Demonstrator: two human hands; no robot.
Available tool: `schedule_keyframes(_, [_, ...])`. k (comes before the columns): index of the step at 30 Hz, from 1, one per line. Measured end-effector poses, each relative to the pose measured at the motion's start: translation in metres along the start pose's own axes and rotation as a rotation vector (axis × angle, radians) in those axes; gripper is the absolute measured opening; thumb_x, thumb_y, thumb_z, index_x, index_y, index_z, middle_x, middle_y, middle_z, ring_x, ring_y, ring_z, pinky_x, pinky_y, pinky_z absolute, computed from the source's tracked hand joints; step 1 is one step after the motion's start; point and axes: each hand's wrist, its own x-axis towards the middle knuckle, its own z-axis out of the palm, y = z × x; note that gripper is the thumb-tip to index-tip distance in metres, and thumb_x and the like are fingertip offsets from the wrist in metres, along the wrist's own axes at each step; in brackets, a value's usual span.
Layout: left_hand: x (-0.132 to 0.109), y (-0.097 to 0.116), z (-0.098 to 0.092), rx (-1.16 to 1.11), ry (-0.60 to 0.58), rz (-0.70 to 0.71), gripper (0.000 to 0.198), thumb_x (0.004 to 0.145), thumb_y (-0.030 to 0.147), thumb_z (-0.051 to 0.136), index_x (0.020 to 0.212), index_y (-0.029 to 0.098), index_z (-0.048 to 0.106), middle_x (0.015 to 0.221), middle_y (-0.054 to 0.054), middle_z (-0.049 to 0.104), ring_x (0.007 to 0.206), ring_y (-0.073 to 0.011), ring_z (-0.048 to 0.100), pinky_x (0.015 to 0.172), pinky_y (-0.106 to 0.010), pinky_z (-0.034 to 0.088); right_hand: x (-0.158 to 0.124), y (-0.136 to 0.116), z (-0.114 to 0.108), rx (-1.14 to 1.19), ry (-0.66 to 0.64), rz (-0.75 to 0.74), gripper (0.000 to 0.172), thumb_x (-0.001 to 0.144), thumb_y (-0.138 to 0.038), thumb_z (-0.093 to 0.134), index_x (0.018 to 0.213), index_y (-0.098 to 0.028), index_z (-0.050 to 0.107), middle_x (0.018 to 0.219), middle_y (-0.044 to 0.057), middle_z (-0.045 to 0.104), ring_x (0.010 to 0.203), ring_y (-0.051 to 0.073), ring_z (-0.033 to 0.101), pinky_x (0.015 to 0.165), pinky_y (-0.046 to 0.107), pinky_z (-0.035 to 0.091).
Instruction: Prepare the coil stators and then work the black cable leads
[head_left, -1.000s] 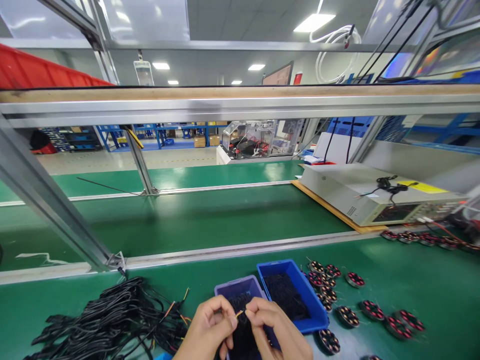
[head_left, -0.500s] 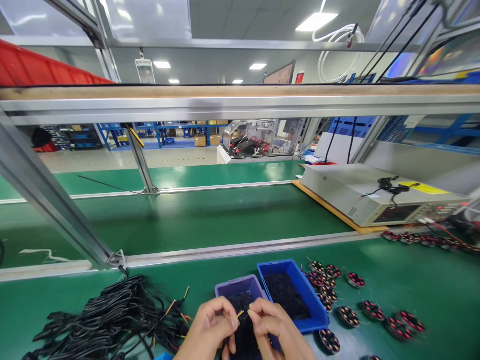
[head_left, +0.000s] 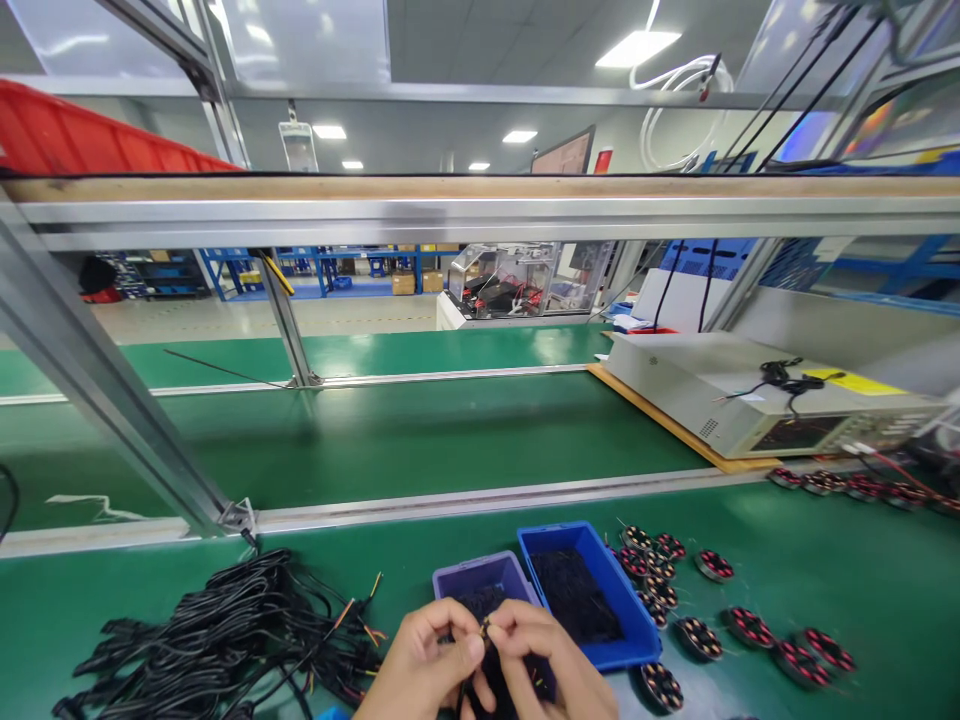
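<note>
My left hand (head_left: 442, 655) is closed in a pinch on the yellow wire end of a cable, with a dark cable passing down below the fingers. My right hand (head_left: 544, 655) is pinched too, its fingertips meeting the left ones at the wire. Whatever small piece it grips is too small to name. Both hands are over a purple bin (head_left: 480, 574) of small black pieces. Right beside it stands a blue bin (head_left: 637, 640) with similar thin black pieces. To the left lies a heap of black cables (head_left: 202, 630) with coloured wire ends.
Several round motor stators (head_left: 697, 637) with copper and red windings lie to the right. A grey bench instrument (head_left: 750, 385) rests on a wooden board at the back right. An aluminium post (head_left: 112, 370) rises on the left, and a shelf rail (head_left: 480, 215) crosses ahead.
My right hand has moved slightly left, so the fingertips of both hands now meet at the yellow wire. A small gap showed between them before. The view has shifted slightly.
</note>
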Motion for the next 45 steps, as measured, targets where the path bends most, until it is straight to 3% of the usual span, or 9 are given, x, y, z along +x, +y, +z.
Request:
schedule_keyframes(7, [0.000, 0.010, 0.001, 0.037, 0.004, -0.018, 0.051, 0.065, 0.060, 0.087, 0.070, 0.016, 0.060, 0.052, 0.006, 0.050, 0.045, -0.0099, 0.057, 0.040, -0.014, 0.035, 0.018, 0.006, -0.022, 0.049, -0.160, 0.127, 0.022, 0.098, -0.040, 0.062, 0.083, -0.024, 0.061, 0.080, 0.004, 0.071, 0.072, 0.018, 0.072, 0.072, 0.023, 0.059])
schedule_keyframes(16, [0.001, 0.006, -0.003, 0.088, -0.017, -0.035, 0.052, 0.064, 0.060, 0.087, 0.070, 0.015, 0.061, 0.050, 0.005, 0.052, 0.046, -0.0106, 0.057, 0.042, -0.015, 0.037, 0.016, 0.006, -0.021, 0.074, -0.217, 0.144, 0.026, 0.100, -0.040, 0.058, 0.080, -0.025, 0.058, 0.078, 0.001, 0.070, 0.070, 0.017, 0.070, 0.077, 0.024, 0.058])
schedule_keyframes(23, [0.002, 0.003, -0.007, 0.116, -0.032, -0.036, 0.053, 0.065, 0.061, 0.086, 0.071, 0.015, 0.060, 0.050, 0.005, 0.053, 0.045, -0.0097, 0.055, 0.042, -0.016, 0.037, 0.019, 0.011, -0.029, 0.061, -0.378, 0.111, 0.016, 0.101, -0.027, 0.055, 0.086, -0.025, 0.056, 0.083, 0.001, 0.070, 0.072, 0.015, 0.070, 0.070, 0.019, 0.055])
schedule_keyframes(28, [0.004, -0.002, -0.013, 0.174, -0.061, -0.023, 0.050, 0.068, 0.058, 0.086, 0.075, 0.015, 0.062, 0.051, 0.003, 0.057, 0.045, -0.0094, 0.055, 0.043, -0.016, 0.039, 0.021, 0.014, -0.031, 0.059, -0.491, 0.137, 0.016, 0.101, -0.029, 0.052, 0.086, -0.025, 0.056, 0.081, 0.001, 0.068, 0.071, 0.015, 0.067, 0.068, 0.019, 0.054])
schedule_keyframes(33, [0.004, -0.001, -0.016, 0.192, -0.134, -0.038, 0.047, 0.071, 0.056, 0.084, 0.078, 0.014, 0.064, 0.052, 0.003, 0.059, 0.047, -0.0108, 0.058, 0.044, -0.016, 0.040, 0.016, 0.019, -0.030, 0.140, -0.546, 0.321, 0.024, 0.093, -0.041, 0.062, 0.076, -0.024, 0.059, 0.069, -0.001, 0.063, 0.061, 0.014, 0.060, 0.063, 0.021, 0.052])
schedule_keyframes(36, [0.003, 0.002, -0.014, 0.158, -0.151, -0.072, 0.047, 0.073, 0.057, 0.083, 0.078, 0.015, 0.063, 0.052, 0.003, 0.060, 0.047, -0.0109, 0.059, 0.043, -0.015, 0.039, 0.014, 0.016, -0.028, 0.303, -0.495, 0.549, 0.026, 0.087, -0.046, 0.072, 0.080, -0.023, 0.063, 0.066, -0.003, 0.061, 0.056, 0.013, 0.057, 0.056, 0.020, 0.051])
schedule_keyframes(38, [0.003, 0.002, -0.014, 0.133, -0.149, -0.083, 0.047, 0.073, 0.058, 0.082, 0.078, 0.015, 0.062, 0.051, 0.004, 0.058, 0.044, -0.0101, 0.057, 0.041, -0.015, 0.036, 0.013, 0.012, -0.026, 0.395, -0.381, 0.628, 0.029, 0.084, -0.050, 0.076, 0.086, -0.023, 0.065, 0.068, -0.002, 0.064, 0.057, 0.013, 0.058, 0.055, 0.019, 0.051])
schedule_keyframes(41, [0.003, 0.002, -0.014, 0.099, -0.141, -0.069, 0.046, 0.071, 0.056, 0.084, 0.077, 0.016, 0.062, 0.051, 0.006, 0.055, 0.043, -0.0098, 0.057, 0.039, -0.015, 0.034, 0.014, 0.004, -0.021, 0.435, -0.197, 0.616, 0.029, 0.083, -0.050, 0.078, 0.091, -0.024, 0.069, 0.073, -0.001, 0.067, 0.060, 0.013, 0.061, 0.060, 0.020, 0.053])
schedule_keyframes(45, [0.001, 0.005, -0.011, 0.078, -0.148, -0.087, 0.047, 0.070, 0.056, 0.085, 0.077, 0.015, 0.062, 0.053, 0.005, 0.057, 0.045, -0.0097, 0.059, 0.042, -0.015, 0.037, 0.013, -0.003, -0.015, 0.436, -0.119, 0.515, 0.023, 0.083, -0.046, 0.080, 0.085, -0.025, 0.073, 0.074, 0.000, 0.068, 0.060, 0.013, 0.062, 0.064, 0.020, 0.055])
